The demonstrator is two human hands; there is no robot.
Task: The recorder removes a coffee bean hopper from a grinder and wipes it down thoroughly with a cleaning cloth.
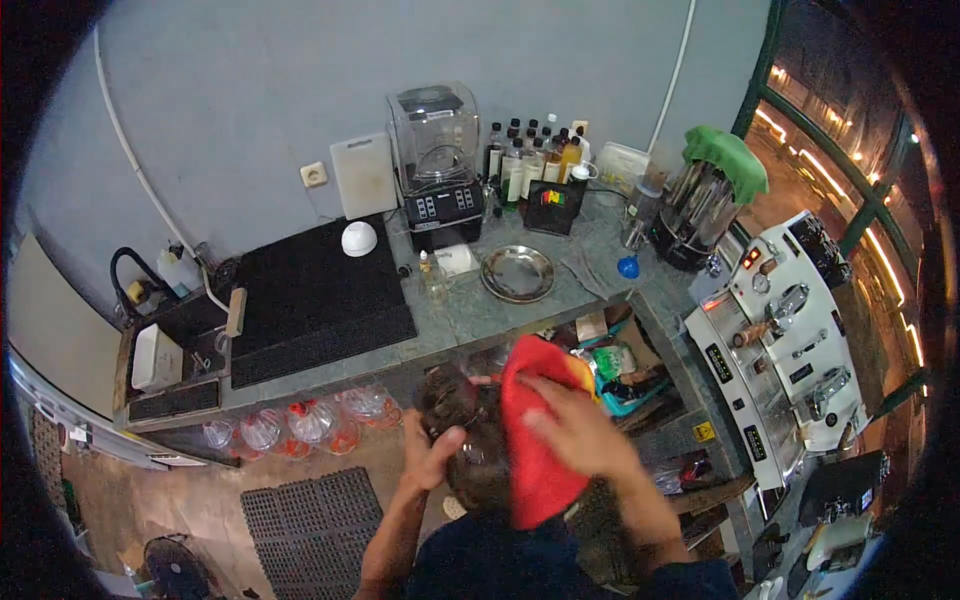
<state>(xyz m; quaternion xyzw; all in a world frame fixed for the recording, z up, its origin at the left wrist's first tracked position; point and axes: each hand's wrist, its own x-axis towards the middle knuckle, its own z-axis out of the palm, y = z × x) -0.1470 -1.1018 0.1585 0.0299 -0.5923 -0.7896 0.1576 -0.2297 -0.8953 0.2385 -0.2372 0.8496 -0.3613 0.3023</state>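
Note:
My left hand [433, 450] is raised at the near side of the counter, thumb spread, against a dark, shiny, see-through object [469, 465] whose kind I cannot tell. My right hand [562, 424] lies blurred on a red cloth [536, 480] with a yellow edge, pressed against the right side of that dark object. The palm and part of the fingers of my left hand are hidden behind it. On the counter beyond stand a round steel tray [517, 274], a small dropper bottle [429, 270] and a covered blender [439, 165].
A white bowl [359, 238] sits on the black bar mat [315, 300]; a sink lies left. Syrup bottles [525, 165] stand by the wall. An espresso machine [780, 352] fills the right counter. Clear domed lids [307, 424] and a crowded shelf [622, 367] are under the counter.

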